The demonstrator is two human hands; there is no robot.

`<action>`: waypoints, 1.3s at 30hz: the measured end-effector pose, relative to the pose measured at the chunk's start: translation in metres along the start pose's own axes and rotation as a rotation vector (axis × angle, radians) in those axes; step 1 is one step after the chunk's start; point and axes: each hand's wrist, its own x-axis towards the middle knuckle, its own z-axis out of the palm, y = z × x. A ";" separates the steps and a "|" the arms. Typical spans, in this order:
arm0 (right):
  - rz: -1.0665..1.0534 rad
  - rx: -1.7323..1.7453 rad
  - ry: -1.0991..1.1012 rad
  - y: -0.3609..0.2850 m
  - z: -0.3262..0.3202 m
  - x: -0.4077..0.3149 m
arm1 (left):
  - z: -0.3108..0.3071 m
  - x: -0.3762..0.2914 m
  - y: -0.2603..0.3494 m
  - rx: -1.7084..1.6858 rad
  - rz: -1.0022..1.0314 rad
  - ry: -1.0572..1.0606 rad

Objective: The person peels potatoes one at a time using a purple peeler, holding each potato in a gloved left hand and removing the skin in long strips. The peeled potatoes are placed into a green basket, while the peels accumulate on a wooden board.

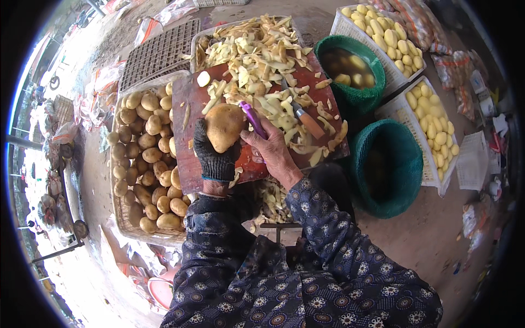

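My left hand (215, 158), in a dark knitted glove, grips a large unpeeled potato (224, 126) above a red board (184, 151). My bare right hand (272, 149) holds a purple-handled peeler (254, 121), its head close to the potato's upper right side; whether the blade touches the skin I cannot tell. Potato peelings (283, 108) cover much of the board. Among them lies a knife (305, 121) with an orange-brown handle. A pale cut piece of potato (203, 78) rests near the board's far left corner.
Left of the board stands a crate of unpeeled potatoes (151, 156). Peelings heap in a crate (246, 41) behind it. To the right are two green mesh-lined tubs (357, 98) (387, 172), the far one holding potatoes in water. Beyond them, crates hold peeled potatoes (389, 37) (434, 123).
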 end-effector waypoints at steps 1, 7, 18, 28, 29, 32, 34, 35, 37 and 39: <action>-0.053 -0.143 0.036 -0.008 0.001 0.002 | 0.006 0.001 -0.002 -0.055 0.025 0.028; -0.197 -0.654 0.186 -0.028 -0.017 0.008 | -0.009 0.022 -0.019 -0.280 -0.050 0.130; -0.475 -1.175 0.162 -0.006 0.028 0.036 | -0.025 0.037 -0.009 -0.151 0.008 0.010; -0.578 -1.140 0.297 0.041 0.046 -0.028 | -0.024 0.024 -0.017 -0.093 0.147 0.209; -0.579 -1.180 0.310 0.041 0.042 -0.032 | -0.002 0.004 -0.020 -0.135 0.095 0.180; -0.615 -1.168 0.358 0.047 0.037 -0.047 | -0.038 0.025 -0.052 -0.101 0.163 0.250; -0.587 -1.230 0.374 0.047 0.034 -0.052 | 0.006 -0.005 -0.042 -0.049 0.129 0.225; -0.574 -1.240 0.365 0.045 0.036 -0.056 | 0.000 -0.005 -0.045 0.024 0.185 0.234; -0.553 -1.261 0.360 0.042 0.037 -0.061 | -0.017 0.001 -0.052 0.218 0.269 0.182; -0.477 -1.259 0.330 0.034 0.047 -0.070 | -0.064 0.019 -0.066 0.477 0.410 0.150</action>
